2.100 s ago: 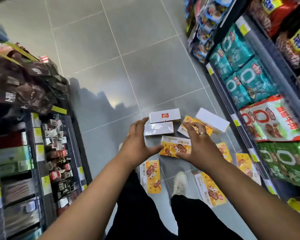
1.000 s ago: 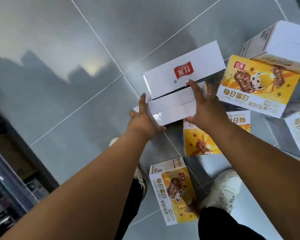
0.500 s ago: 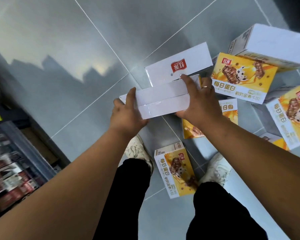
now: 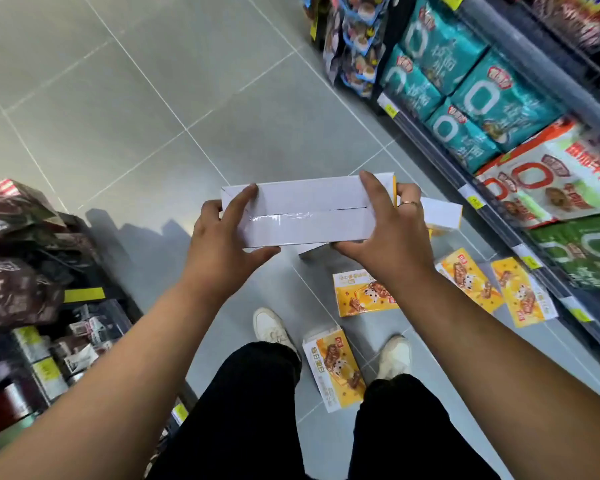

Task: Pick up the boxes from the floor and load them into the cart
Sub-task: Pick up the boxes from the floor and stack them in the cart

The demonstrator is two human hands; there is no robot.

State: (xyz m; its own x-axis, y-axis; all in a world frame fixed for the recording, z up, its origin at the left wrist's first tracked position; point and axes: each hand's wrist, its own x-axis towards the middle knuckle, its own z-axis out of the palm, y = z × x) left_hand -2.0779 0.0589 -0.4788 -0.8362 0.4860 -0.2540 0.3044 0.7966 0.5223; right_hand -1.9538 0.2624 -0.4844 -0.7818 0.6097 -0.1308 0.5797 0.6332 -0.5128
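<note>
Our left hand (image 4: 222, 244) grips the left end of a white taped box (image 4: 302, 216). The fingers curl over the top edge and the thumb presses underneath. The box is up in the air in front of us. Its long side runs left to right, from one hand to the other. Our right hand (image 4: 385, 233) grips the right end the same way, so both hands are just as near. Below, yellow snack boxes (image 4: 361, 294) lie on the gray floor (image 4: 153, 98) near our shoes. We cannot see the cart, so we think we must turn to find it.
</note>
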